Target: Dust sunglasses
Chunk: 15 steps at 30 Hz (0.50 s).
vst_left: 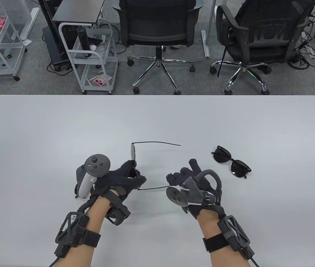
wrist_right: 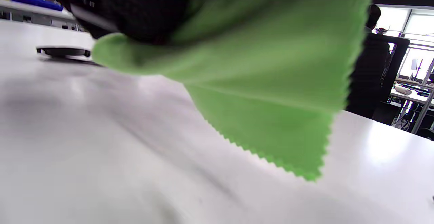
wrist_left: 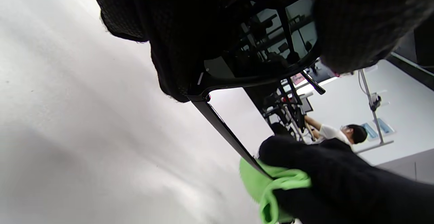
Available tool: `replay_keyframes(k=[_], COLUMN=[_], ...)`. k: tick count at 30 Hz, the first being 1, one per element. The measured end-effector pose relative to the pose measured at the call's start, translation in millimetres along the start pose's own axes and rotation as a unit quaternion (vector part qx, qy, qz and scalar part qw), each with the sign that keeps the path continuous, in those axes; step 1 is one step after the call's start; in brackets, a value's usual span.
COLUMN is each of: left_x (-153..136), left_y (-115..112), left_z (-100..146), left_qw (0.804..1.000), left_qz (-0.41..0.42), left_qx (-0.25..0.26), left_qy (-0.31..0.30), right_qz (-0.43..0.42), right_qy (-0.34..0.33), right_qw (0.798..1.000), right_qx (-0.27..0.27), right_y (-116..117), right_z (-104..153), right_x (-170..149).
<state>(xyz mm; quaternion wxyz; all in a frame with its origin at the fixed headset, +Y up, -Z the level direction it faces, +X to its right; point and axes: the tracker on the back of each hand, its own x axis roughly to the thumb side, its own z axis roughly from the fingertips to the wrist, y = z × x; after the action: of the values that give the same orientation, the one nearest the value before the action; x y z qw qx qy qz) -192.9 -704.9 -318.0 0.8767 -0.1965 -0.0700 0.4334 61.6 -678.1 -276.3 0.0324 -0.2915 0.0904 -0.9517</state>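
Note:
My left hand [vst_left: 129, 178] holds a pair of black sunglasses [vst_left: 133, 152] by the front frame, above the table, with both temples unfolded and pointing right. The left wrist view shows its dark lens [wrist_left: 268, 44] between my gloved fingers [wrist_left: 176, 40]. My right hand [vst_left: 184, 178] grips a green cleaning cloth [wrist_right: 271, 81] and pinches it around the end of the near temple [vst_left: 152, 188]; the cloth [wrist_left: 271, 186] wraps that temple [wrist_left: 223, 129] in the left wrist view. In the table view the cloth is hidden under the hand.
A second pair of black sunglasses [vst_left: 231, 165] lies folded on the white table [vst_left: 63, 130] to the right of my right hand; it also shows in the right wrist view [wrist_right: 63, 51]. Two office chairs [vst_left: 157, 30] and wire carts [vst_left: 90, 55] stand beyond the far edge.

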Motion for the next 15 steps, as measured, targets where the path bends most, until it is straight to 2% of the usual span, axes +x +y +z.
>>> replay_keyframes(k=[3,6,9,12,15], left_x=[0.0,-4.1,-9.7,-13.0,-12.9], left_y=[0.8,5.7,13.2,17.4,17.4], left_z=[-0.7,0.4,2.7,4.9,5.1], left_qw=[1.0,0.999,0.996,0.994,0.994], left_qz=[-0.005,0.002,0.016,0.04,0.041], left_qx=[0.021,0.047,0.082,0.102,0.102], left_qy=[0.007,0.015,0.022,0.022,0.018], right_qz=[-0.051,-0.067,-0.079,-0.085,-0.092], right_qy=[0.012,0.033,0.064,0.07,0.077], right_qw=[0.997,0.996,0.994,0.976,0.952], right_qx=[-0.058,-0.048,0.044,0.19,0.281], right_y=[-23.2,-35.3,-29.3,0.1,28.0], right_z=[8.6,12.7,11.2,7.3,5.7], right_x=[-7.8,-13.7,-18.4,-20.1,-20.9])
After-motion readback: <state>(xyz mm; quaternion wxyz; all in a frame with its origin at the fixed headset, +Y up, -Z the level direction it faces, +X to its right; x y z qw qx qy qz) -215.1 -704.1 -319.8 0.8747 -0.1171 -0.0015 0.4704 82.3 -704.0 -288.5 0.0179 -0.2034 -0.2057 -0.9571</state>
